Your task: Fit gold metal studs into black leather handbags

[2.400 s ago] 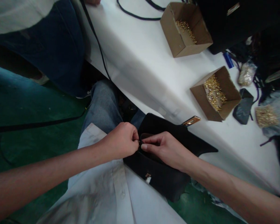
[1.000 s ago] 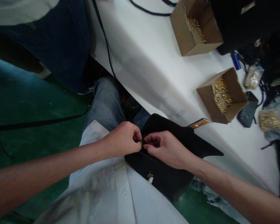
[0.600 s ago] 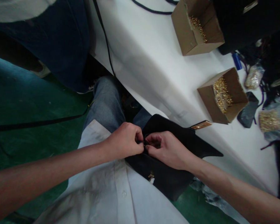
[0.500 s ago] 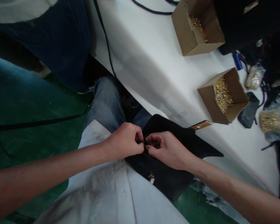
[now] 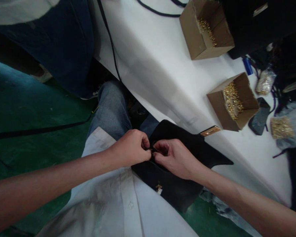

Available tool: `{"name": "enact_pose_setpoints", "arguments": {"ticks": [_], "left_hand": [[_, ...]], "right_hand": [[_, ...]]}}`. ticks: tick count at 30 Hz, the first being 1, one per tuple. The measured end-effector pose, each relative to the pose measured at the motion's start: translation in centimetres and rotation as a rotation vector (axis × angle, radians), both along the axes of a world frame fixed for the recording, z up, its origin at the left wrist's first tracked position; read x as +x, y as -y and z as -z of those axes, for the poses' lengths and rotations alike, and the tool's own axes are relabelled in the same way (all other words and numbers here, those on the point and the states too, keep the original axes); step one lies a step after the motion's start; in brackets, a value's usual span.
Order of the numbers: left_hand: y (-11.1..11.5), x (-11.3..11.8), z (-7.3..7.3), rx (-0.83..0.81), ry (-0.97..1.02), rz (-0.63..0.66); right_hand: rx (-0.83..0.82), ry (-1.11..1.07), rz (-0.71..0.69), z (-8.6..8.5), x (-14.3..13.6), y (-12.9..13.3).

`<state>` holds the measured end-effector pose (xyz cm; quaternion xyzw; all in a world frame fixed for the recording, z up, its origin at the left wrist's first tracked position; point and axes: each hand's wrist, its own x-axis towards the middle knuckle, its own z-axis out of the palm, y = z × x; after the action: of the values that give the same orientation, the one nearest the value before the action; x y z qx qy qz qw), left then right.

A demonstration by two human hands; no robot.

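Note:
A black handbag (image 5: 172, 187) lies across my lap, its pointed flap (image 5: 212, 153) spread toward the table. On the flap's edge is a gold metal plate (image 5: 210, 131), and a small gold clasp (image 5: 159, 188) sits on the bag's front. My left hand (image 5: 135, 148) is closed in a pinch on a small dark piece at the bag's opening. Right beside it, my right hand (image 5: 171, 154) pinches at the same spot, thumb and forefinger nearly meeting. The fingers mostly hide the small piece, so I cannot make out its kind.
On the white table (image 5: 162, 59) stand two cardboard boxes, a farther box (image 5: 196, 39) and a nearer box (image 5: 219, 107), holding small gold hardware. A clear bag of gold parts (image 5: 282, 127) lies at right. Another person's jeans (image 5: 71, 42) show at upper left. A black strap (image 5: 44, 131) crosses above the green floor.
The whole view has shifted slightly, so the table things sit a little farther left. Both hands stay pinched at the same place on the handbag.

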<state>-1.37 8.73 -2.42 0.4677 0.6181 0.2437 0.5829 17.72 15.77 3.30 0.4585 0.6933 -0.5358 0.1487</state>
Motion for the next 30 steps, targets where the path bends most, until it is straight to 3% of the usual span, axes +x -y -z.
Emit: {"name": "enact_pose_setpoints", "arguments": {"ticks": [4, 8, 16, 23, 26, 30], "left_hand": [[-0.5, -0.2, -0.6, 0.007, -0.019, 0.027], [-1.0, 0.0, -1.2, 0.015, -0.044, 0.058], [-0.6, 0.3, -1.0, 0.047, -0.031, 0.045], [0.2, 0.2, -1.8, 0.098, 0.004, 0.051], [0.2, 0.5, -1.9, 0.105, -0.004, 0.038], [0.3, 0.8, -1.0, 0.082, 0.028, -0.034]], "right_hand": [[-0.059, -0.043, 0.019, -0.4, 0.1, -0.2], [-0.007, -0.011, 0.029, -0.4, -0.1, -0.3], [0.016, -0.016, 0.015, -0.1, -0.2, -0.8], [-0.282, -0.09, 0.117, -0.4, 0.2, -1.2], [-0.239, -0.069, 0.084, -0.2, 0.4, -1.4], [-0.141, -0.035, 0.038, 0.4, 0.4, -1.7]]}}
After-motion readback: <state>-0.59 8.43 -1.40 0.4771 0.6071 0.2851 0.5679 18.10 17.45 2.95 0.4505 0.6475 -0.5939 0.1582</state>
